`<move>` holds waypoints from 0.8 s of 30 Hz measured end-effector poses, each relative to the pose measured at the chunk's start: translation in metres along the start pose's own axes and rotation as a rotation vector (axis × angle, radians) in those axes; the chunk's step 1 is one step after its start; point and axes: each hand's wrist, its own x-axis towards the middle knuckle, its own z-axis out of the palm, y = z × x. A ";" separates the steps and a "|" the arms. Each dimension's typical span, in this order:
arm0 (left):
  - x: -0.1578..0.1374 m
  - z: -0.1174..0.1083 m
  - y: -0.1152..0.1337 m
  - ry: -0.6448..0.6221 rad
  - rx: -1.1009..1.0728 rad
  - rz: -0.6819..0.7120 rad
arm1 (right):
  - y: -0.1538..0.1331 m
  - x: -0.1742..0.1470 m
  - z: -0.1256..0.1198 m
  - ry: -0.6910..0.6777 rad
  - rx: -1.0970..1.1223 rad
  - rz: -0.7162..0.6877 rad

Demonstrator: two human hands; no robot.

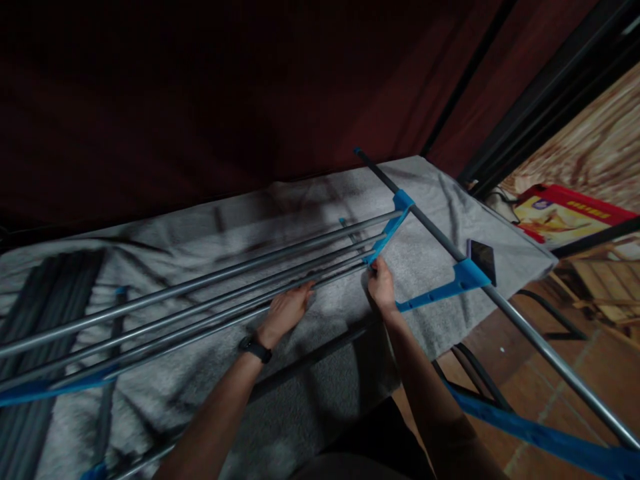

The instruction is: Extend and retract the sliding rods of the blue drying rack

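Several grey metal tubes (210, 288) run side by side across the covered table, their right ends meeting a blue plastic bracket (391, 230). My left hand (290, 308), with a dark watch on its wrist, is closed around the nearest tube, its fingertips partly hidden. At the lower end of that bracket, my right hand (382, 283) pinches the blue plastic where the nearest tube meets it. The bracket's upper end is fitted round a long metal pole (440, 240) that slants down to the right. A second blue bracket (443, 287) sits lower on that pole.
A bundle of dark tubes (55, 313) lies at the left of the grey table cloth (320, 353). Near the pole rests a dark phone-like slab (483, 259). A red and yellow box (565, 215) stands beyond the table. Chair-like black tubing (480, 377) is below right.
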 end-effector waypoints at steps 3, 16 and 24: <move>0.000 -0.001 0.002 -0.015 -0.015 -0.013 | -0.001 0.000 0.000 0.005 -0.015 0.014; 0.005 -0.007 -0.005 -0.049 -0.036 -0.100 | -0.003 -0.002 -0.001 -0.009 -0.012 0.035; 0.001 0.000 -0.004 -0.038 -0.007 -0.038 | -0.005 0.001 0.001 -0.019 -0.035 0.053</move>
